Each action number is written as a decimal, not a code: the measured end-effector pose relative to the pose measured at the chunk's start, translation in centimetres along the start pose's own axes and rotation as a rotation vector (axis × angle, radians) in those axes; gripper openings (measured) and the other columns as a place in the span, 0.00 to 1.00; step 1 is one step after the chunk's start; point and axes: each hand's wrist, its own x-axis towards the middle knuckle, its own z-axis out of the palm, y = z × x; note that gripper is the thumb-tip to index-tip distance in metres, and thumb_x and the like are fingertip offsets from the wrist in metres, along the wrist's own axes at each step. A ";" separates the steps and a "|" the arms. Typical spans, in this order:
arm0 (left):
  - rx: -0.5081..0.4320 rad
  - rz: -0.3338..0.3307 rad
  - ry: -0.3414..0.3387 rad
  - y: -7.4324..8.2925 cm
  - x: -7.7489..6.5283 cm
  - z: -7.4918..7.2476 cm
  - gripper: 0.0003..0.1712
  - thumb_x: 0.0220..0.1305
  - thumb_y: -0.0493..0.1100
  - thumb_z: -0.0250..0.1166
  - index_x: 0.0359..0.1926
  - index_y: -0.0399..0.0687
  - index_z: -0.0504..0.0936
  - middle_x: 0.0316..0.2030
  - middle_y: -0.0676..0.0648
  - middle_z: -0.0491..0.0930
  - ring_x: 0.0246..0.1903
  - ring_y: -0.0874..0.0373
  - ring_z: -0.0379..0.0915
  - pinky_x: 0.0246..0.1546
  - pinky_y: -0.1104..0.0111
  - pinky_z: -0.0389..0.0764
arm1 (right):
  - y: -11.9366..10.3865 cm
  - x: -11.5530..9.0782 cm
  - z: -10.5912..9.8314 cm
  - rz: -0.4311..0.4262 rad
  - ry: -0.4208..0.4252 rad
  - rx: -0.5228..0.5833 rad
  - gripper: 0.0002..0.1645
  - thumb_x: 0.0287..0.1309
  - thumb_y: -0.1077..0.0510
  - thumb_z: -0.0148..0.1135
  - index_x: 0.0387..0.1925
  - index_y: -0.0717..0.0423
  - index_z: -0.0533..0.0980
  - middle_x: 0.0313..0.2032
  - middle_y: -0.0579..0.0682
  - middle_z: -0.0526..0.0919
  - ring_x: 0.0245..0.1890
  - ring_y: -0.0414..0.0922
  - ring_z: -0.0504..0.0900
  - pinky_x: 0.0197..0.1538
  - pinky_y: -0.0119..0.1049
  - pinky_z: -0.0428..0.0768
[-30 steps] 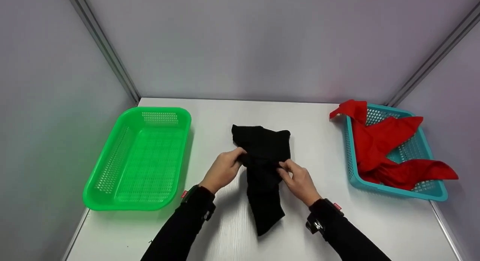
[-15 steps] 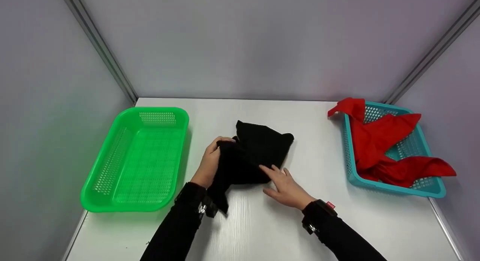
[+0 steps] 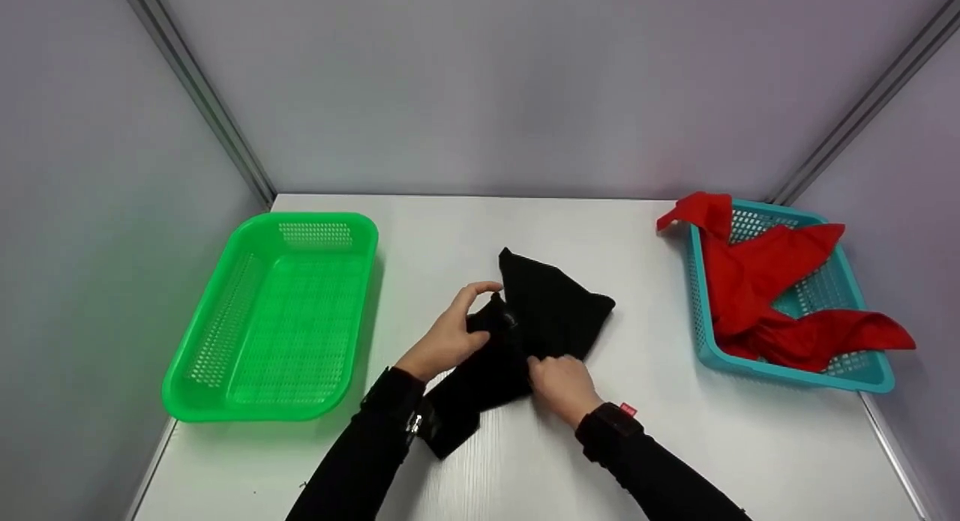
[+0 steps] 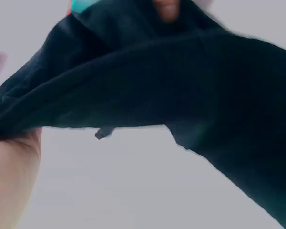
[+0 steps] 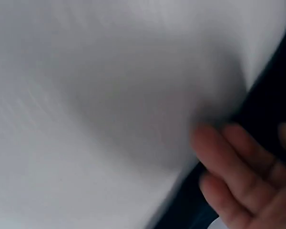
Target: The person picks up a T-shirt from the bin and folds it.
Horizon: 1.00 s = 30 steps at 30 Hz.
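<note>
A folded piece of black clothing [image 3: 555, 303] lies in the middle of the table, one flat part pointing to the back right and a narrower part bent towards the front left. Its exact kind does not show. My left hand [image 3: 448, 337] holds the raised fold, with thumb and index finger arched around it; in the left wrist view dark fabric [image 4: 133, 86] stretches across that hand. My right hand [image 3: 566, 386] grips the near right edge with curled fingers. In the right wrist view, the right fingers [image 5: 233, 167] bend over the dark edge.
A bright green plastic basket [image 3: 358, 341] stands on the left with nothing in it. At the right, a blue-green basket [image 3: 701, 318] holds red cloth [image 3: 750, 281], draping over its rim. Grey panels [image 3: 480, 94] enclose the white table [image 3: 480, 221] at back and sides.
The black clothing has turned and shifted right, and its narrow part has swung to the front left. My right hand spread open, then curled onto the near edge; the left stayed at the fold.
</note>
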 end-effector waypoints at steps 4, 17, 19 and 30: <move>0.183 0.122 0.038 -0.7 0.2 0.2 0.46 0.51 0.14 0.48 0.72 0.44 0.67 0.72 0.45 0.66 0.75 0.50 0.55 0.75 0.55 0.58 | 1.2 0.4 1.0 -0.027 0.089 -0.064 0.13 0.60 0.53 0.69 0.26 0.58 0.81 0.38 0.56 0.83 0.45 0.56 0.82 0.53 0.50 0.75; 0.694 0.138 0.488 -1.7 -0.4 0.0 0.31 0.52 0.15 0.53 0.53 0.42 0.81 0.59 0.38 0.70 0.62 0.37 0.69 0.58 0.51 0.76 | 8.2 -1.5 0.0 -0.034 -0.173 0.254 0.35 0.61 0.66 0.68 0.70 0.49 0.73 0.70 0.61 0.69 0.58 0.64 0.75 0.47 0.54 0.82; 0.801 0.184 0.453 -1.8 -0.6 1.1 0.30 0.54 0.19 0.56 0.55 0.45 0.81 0.61 0.38 0.69 0.65 0.35 0.64 0.62 0.48 0.72 | 7.9 -1.7 0.9 0.061 -0.029 0.137 0.34 0.60 0.67 0.70 0.67 0.49 0.75 0.60 0.64 0.75 0.43 0.58 0.79 0.33 0.48 0.81; 1.085 0.039 -0.050 -5.4 -3.5 4.4 0.23 0.73 0.50 0.63 0.65 0.52 0.78 0.63 0.41 0.75 0.64 0.33 0.69 0.61 0.44 0.75 | 8.2 -0.8 -0.4 0.676 -0.033 0.769 0.36 0.77 0.50 0.53 0.76 0.64 0.59 0.44 0.71 0.84 0.33 0.60 0.88 0.40 0.50 0.86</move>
